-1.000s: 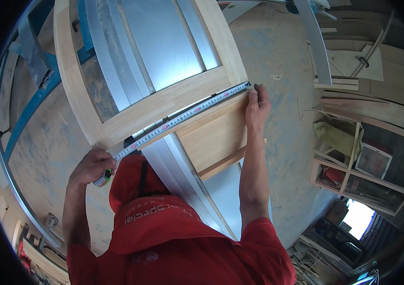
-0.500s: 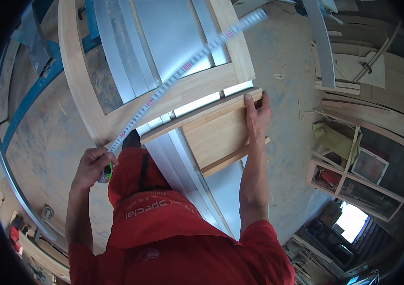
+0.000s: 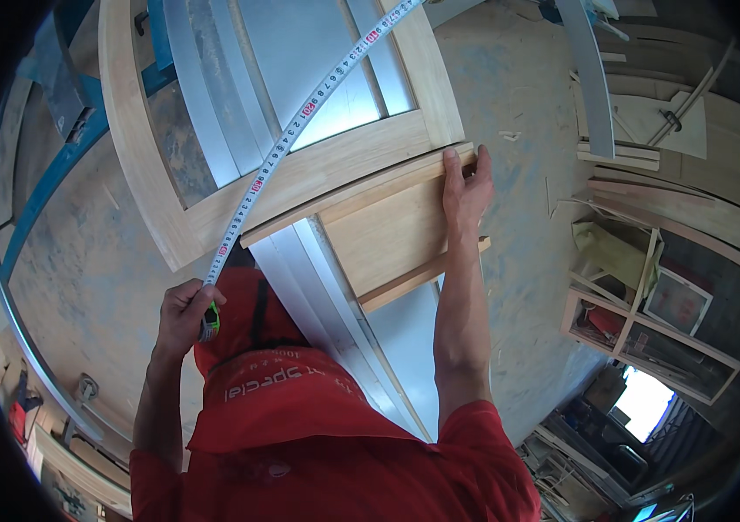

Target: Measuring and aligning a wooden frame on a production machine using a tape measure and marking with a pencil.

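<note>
My left hand (image 3: 185, 315) is closed around a green and dark tape measure (image 3: 210, 322). Its white blade (image 3: 270, 161) is pulled out long and slants up to the right, over a pale wooden frame (image 3: 352, 159); the blade's far end is at or beyond the top edge. My right hand (image 3: 467, 196) grips the right end of a smaller wooden panel (image 3: 391, 235) with raised rails, thumb on top and fingers over the far edge. That panel lies along the frame's near bar, about touching it. Both wooden pieces rest on a silver metal table (image 3: 300, 270).
Blue curved metal parts (image 3: 56, 187) stand at the left. Wooden frames (image 3: 652, 344) and stacked boards (image 3: 683, 204) lie at the right. Bare concrete floor (image 3: 522, 104) with scattered wood scraps runs between them. A red apron (image 3: 283, 391) hangs before me.
The panel has slid away from me against the frame, narrowing the metal strip between them, with my right hand on it. My left hand moved slightly right; the blade's far portion swung up and left.
</note>
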`<state>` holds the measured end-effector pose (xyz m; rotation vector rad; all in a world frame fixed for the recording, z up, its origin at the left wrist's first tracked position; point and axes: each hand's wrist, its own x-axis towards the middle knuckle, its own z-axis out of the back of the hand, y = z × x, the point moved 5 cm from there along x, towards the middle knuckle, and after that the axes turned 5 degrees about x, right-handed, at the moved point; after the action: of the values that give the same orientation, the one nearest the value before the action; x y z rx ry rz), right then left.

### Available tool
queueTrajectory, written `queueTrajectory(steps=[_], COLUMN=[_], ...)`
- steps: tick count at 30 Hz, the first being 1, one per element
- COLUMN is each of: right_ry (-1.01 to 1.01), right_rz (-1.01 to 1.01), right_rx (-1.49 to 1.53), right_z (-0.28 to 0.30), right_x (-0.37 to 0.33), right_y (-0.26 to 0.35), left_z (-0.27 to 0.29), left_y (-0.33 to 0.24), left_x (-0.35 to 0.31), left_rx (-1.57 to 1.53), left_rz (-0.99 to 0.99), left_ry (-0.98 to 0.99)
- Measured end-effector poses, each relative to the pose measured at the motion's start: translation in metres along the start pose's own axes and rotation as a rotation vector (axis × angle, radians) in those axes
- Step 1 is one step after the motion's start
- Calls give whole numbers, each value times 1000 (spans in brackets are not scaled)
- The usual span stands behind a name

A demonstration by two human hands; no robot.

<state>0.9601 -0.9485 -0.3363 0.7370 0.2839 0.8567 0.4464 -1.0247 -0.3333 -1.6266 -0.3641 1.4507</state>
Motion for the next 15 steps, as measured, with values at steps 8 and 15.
queueTrajectory(steps=[8, 15], right_ry=[-17, 0], right_rz=[-18, 237], right_rx=[63, -74], right_z=[-4, -12], right_x=[-1, -23], right_y=[-10, 15], left_z=[30, 69], left_y=[-27, -50], left_x=[12, 36], left_rx=[135, 413], left_rz=[94, 103], left_ry=[54, 219])
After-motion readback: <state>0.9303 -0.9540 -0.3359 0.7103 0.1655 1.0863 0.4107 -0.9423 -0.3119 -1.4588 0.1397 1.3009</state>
